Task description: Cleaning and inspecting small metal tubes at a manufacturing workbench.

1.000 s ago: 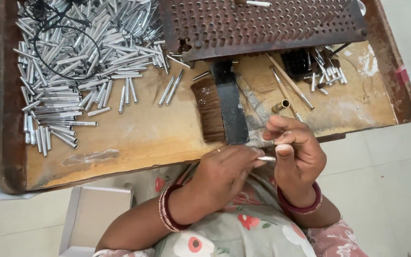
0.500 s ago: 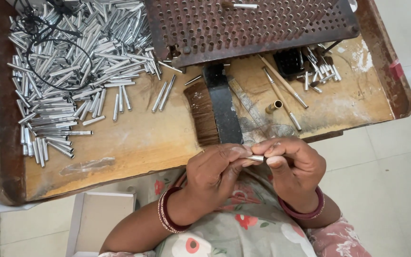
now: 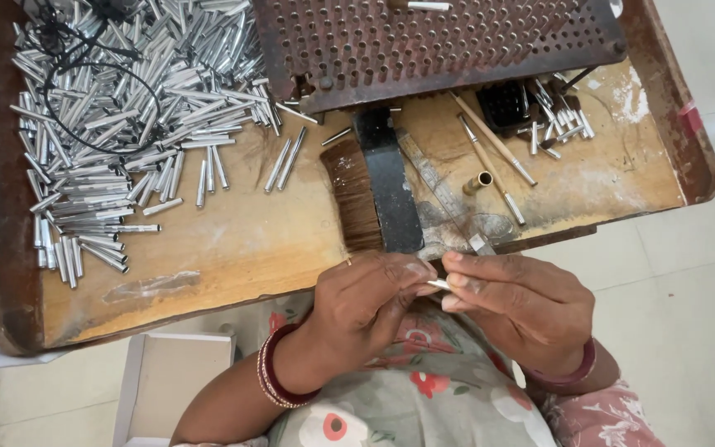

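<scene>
On the wooden surface [image 3: 233,248] lie our perforated metal plate [image 3: 440,41], a heap of silver tubes [image 3: 117,124] and a brush [image 3: 374,194]; below its edge, our left hand [image 3: 370,310] and right hand [image 3: 523,306] close their fingers on one small silver tube [image 3: 439,285]

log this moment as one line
left hand + right hand: pinch small metal tube | pile of tubes on tray | brush

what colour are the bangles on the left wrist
Dark red with thin gold ones, on the left wrist's bangles; the head view, the only one, shows them.
</scene>
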